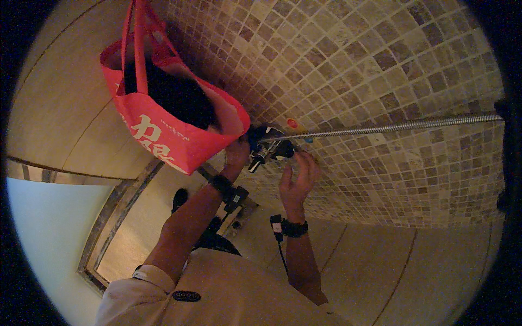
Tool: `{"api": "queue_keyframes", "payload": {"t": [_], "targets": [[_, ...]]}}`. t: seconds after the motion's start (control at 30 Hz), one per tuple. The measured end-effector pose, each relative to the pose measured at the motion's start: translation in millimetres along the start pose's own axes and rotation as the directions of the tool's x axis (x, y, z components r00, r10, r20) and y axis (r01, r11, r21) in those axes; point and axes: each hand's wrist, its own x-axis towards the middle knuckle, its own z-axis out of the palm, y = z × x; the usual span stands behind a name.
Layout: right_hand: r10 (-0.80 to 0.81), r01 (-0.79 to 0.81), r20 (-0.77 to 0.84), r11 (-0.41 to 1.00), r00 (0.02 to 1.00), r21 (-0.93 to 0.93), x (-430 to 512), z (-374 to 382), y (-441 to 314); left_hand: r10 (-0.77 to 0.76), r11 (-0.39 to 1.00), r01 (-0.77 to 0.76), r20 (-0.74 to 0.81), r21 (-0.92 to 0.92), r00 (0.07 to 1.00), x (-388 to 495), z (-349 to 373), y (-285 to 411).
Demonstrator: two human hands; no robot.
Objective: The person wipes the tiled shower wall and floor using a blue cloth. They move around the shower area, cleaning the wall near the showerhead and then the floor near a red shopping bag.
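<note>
A chrome shower mixer (267, 150) is fixed to the mosaic-tiled wall in front of me. A flexible metal shower hose (367, 129) runs from it to the right. My left hand (237, 154) is at the mixer's left end, its fingers partly hidden by the rim of a red carrier bag (179, 118); whether it grips anything is unclear. Beside the mixer's right end, my right hand (301, 175) has its fingers curved and its thumb apart. Its fingertips are close to the dark knob (284, 150) there; contact is hard to make out.
The red bag bears printed writing, its handles rise towards the top, and dark contents (171, 91) show inside. Red (292, 123) and blue (308, 139) round markers are on the wall by the hose. A framed opening (116, 208) lies lower left. Cabled devices (277, 227) are strapped to both wrists.
</note>
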Motion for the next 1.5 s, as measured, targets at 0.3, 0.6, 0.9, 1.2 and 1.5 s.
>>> {"api": "queue_keyframes", "payload": {"t": [0.3, 0.6, 0.9, 1.2, 1.5], "targets": [[0.014, -0.014, -0.005, 0.999, 1.000, 0.035, -4.5, 12.0, 4.9, 0.129, 0.991, -0.134, -0.140, -0.025, 0.982, 10.6, 3.4, -38.3], [0.003, -0.006, 0.019, 0.989, 1.000, 0.148, -15.0, 16.2, 3.6, 0.021, 0.993, -0.017, 0.032, -0.121, 0.999, 9.6, 2.0, -53.6], [0.052, -0.060, 0.094, 0.994, 0.994, 0.086, -37.4, 13.4, 27.8, -0.032, 0.847, 0.099, 0.136, -0.523, 0.990, -24.8, 35.4, -94.1], [0.129, -0.141, 0.116, 0.985, 0.985, 0.099, -57.3, 15.0, 45.3, -0.452, 0.660, 0.620, 0.435, -0.425, 0.779, -90.4, -28.8, -25.3], [0.021, -0.040, 0.098, 0.980, 0.995, 0.193, -50.3, 19.8, 51.1, -0.055, 0.557, 0.577, 0.667, -0.597, 0.743, -85.5, 12.1, -54.3]]}}
